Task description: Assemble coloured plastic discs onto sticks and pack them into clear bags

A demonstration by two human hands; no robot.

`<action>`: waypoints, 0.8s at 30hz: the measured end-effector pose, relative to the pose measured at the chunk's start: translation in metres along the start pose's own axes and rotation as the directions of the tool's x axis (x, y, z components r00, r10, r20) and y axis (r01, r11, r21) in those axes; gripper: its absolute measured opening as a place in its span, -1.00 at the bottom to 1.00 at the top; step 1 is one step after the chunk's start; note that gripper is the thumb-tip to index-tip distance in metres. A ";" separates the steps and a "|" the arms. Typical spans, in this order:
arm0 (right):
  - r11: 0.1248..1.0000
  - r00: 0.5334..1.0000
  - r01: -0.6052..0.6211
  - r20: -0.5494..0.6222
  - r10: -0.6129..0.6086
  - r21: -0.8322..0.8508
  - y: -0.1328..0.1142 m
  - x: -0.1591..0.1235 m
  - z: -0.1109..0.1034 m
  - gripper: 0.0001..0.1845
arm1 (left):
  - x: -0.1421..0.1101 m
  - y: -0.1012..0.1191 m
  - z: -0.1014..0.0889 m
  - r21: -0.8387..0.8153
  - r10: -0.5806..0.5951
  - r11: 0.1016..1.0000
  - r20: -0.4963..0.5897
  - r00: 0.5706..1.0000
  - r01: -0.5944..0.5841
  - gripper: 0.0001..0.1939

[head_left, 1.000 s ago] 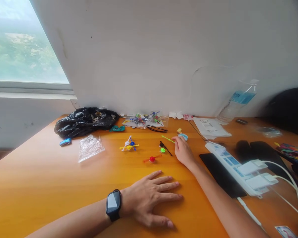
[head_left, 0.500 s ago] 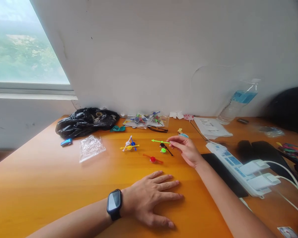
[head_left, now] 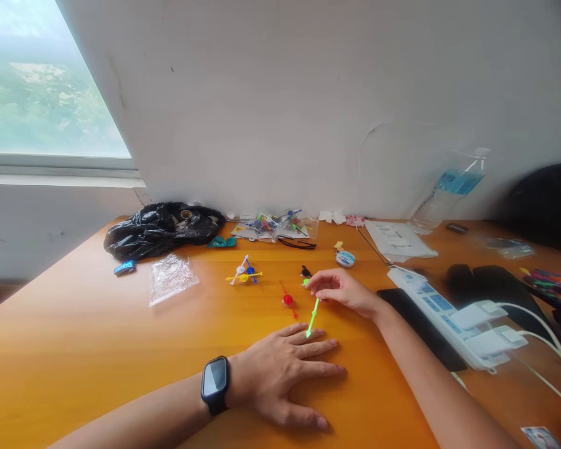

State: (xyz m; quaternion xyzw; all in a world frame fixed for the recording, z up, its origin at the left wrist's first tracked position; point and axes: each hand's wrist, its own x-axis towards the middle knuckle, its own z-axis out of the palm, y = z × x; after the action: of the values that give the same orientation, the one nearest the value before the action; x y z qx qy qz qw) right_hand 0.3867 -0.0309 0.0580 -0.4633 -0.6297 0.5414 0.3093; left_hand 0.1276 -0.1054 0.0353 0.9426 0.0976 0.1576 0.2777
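My left hand lies flat on the wooden table with its fingers spread. In my right hand, pinched between thumb and fingers, is one end of a bright green arrow; its tip points down toward my left fingers. A small green round base and a black spinner sit beside the right fingertips, both partly covered by the hand. Left of them is a red arrow spinner, its arrow blurred. Further left, white, blue and yellow arrow spinners stand grouped together.
A clear plastic bag and a black bag lie at left. At the back rests a packet of colourful spinners. A round tin stands behind my right hand. A power strip with chargers and a bottle are at right.
My right hand has come slightly nearer me, and the green arrow has swung from pointing left to pointing toward me. The red arrow has turned from nearly sideways to steep. My left hand stays put.
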 end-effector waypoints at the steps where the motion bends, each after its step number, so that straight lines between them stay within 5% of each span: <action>1: 1.000 1.000 0.009 -0.009 -0.009 -0.020 0.002 0.001 -0.001 -0.75 | 0.000 0.000 0.000 0.001 0.002 1.000 0.002 1.000 -0.002 -0.18; 10: 0.998 0.999 0.021 -0.024 -0.022 -0.054 0.020 0.006 -0.017 -0.70 | 0.000 -0.001 0.001 -0.018 0.035 0.999 0.006 0.999 -0.034 -0.17; 24: 0.999 0.997 0.030 -0.075 -0.032 -0.032 0.034 0.016 -0.008 -0.55 | 0.000 -0.003 0.003 -0.043 0.034 0.999 0.011 0.999 -0.034 -0.16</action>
State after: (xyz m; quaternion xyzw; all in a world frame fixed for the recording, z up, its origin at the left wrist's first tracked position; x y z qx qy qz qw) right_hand 0.3962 -0.0140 0.0252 -0.4782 -0.6331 0.5089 0.3339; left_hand 0.1287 -0.1048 0.0310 0.9389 0.0767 0.1589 0.2956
